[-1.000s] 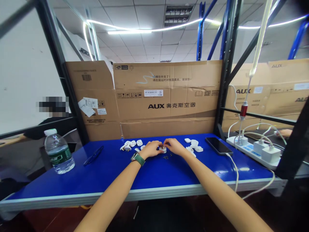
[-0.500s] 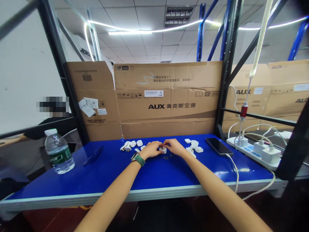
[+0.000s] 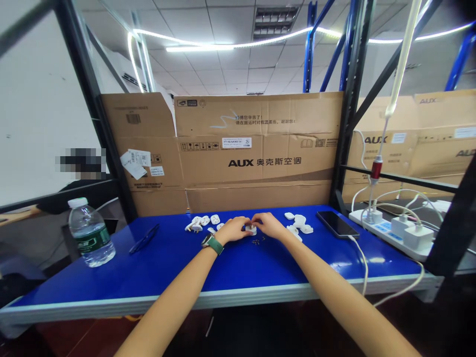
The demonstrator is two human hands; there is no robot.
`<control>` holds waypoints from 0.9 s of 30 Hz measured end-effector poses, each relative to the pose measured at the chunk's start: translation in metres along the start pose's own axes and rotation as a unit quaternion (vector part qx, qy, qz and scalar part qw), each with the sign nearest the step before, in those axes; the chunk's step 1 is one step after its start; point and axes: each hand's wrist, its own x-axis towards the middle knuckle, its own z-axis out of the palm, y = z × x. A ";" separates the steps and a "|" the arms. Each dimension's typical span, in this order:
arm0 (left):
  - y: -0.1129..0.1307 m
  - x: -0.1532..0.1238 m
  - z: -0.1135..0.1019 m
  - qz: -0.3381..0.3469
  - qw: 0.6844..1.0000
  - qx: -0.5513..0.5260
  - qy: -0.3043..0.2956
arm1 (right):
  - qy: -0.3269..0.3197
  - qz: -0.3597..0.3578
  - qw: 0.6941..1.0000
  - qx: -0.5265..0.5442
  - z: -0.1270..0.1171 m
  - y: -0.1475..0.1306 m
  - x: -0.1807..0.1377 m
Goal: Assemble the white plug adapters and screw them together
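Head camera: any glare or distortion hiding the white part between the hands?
Head view: evenly lit, no glare by the left hand or right hand; wide lens bends the ceiling lights and rack post; the white part between them is tiny, partly covered.

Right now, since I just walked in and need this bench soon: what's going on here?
A person is at the blue workbench with both hands together at its middle. The left hand, with a watch on its wrist, and the right hand pinch one small white plug part between them. A few dark screws lie just in front. More white parts sit in a left pile and a right pile, untouched. A phone lies further right, a water bottle far left.
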 end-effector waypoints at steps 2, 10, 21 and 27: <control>-0.001 0.000 0.001 0.003 1.000 -0.001 0.002 | -0.001 0.000 1.000 0.000 0.000 0.000 0.000; -0.003 0.001 0.002 0.013 1.000 0.004 0.006 | -0.004 -0.011 1.000 0.008 0.001 0.001 0.000; -0.006 0.002 0.004 0.019 1.000 -0.016 0.007 | -0.005 -0.015 0.999 0.032 0.003 0.007 -0.001; -0.005 0.003 0.000 0.003 0.998 -0.057 -0.006 | -0.021 -0.020 0.999 0.028 0.003 0.007 0.000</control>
